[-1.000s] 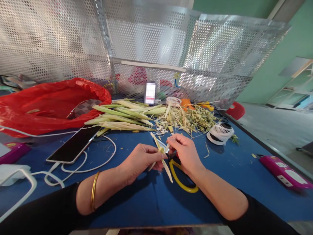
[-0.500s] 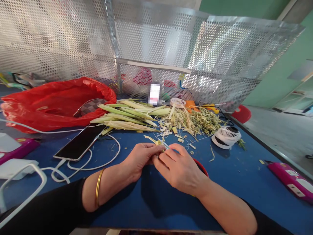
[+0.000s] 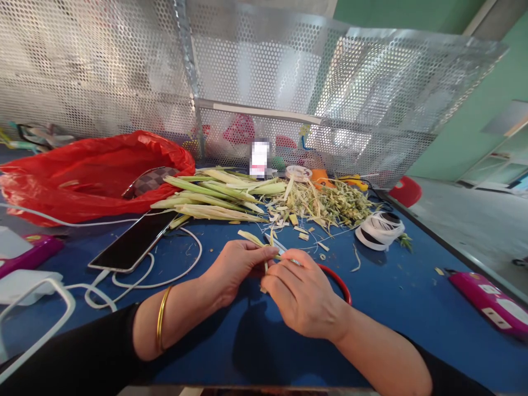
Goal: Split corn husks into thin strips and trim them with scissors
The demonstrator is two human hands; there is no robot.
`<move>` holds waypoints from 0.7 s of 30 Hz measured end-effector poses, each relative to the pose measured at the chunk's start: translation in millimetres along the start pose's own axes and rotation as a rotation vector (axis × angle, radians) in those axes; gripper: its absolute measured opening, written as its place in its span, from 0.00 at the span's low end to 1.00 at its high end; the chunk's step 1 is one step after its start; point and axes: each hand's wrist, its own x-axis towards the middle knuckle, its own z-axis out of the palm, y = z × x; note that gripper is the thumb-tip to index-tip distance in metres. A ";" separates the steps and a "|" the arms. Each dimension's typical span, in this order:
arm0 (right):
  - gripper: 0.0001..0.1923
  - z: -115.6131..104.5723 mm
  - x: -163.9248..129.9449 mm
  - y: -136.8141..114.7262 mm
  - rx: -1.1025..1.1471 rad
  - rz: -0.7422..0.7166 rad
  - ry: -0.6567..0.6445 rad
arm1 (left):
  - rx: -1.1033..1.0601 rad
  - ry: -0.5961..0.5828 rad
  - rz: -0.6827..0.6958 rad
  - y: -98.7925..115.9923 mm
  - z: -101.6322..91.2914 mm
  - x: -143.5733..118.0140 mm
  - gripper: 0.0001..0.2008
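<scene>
Over the middle of the blue table [image 3: 185,341], my left hand [image 3: 233,269] pinches a small piece of pale yellow-green corn husk [image 3: 249,237] between thumb and fingers. Its strips stick out past the thumb and hang a little below. Close against it, my right hand [image 3: 307,291] is closed around red-handled scissors [image 3: 342,283]. Their metal blades show just beyond the fingers, near the husk piece. Most of the handle is hidden by the palm. Whether the blades touch the husk I cannot tell.
Behind my hands lie long husk leaves [image 3: 218,195] and a heap of trimmed scraps [image 3: 325,201]. A red plastic bag [image 3: 82,181], a phone [image 3: 132,242] and white cables are left. A white shoe-like item [image 3: 379,230] and a purple power strip [image 3: 489,302] are right.
My right hand has shifted slightly down and turned, so more of the red handle and the blades show. More of the husk piece shows beyond my left thumb.
</scene>
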 end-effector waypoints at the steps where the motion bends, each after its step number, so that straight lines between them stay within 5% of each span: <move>1: 0.14 0.7 0.1 0.4 0.025 0.048 0.007 | 0.004 -0.010 0.004 1.9 -0.8 -0.1 0.15; 5: 0.11 1.9 0.2 2.4 0.087 0.185 0.013 | 0.034 -0.078 0.021 9.4 -4.5 -1.1 0.13; 16: 0.16 -2.8 0.1 -1.7 0.117 -0.090 -0.003 | 0.060 -0.031 0.050 12.1 -3.2 -1.8 0.11; 21: 0.09 -5.6 0.6 1.7 0.190 -0.007 0.024 | 0.105 -0.057 0.094 13.1 -6.8 -1.0 0.11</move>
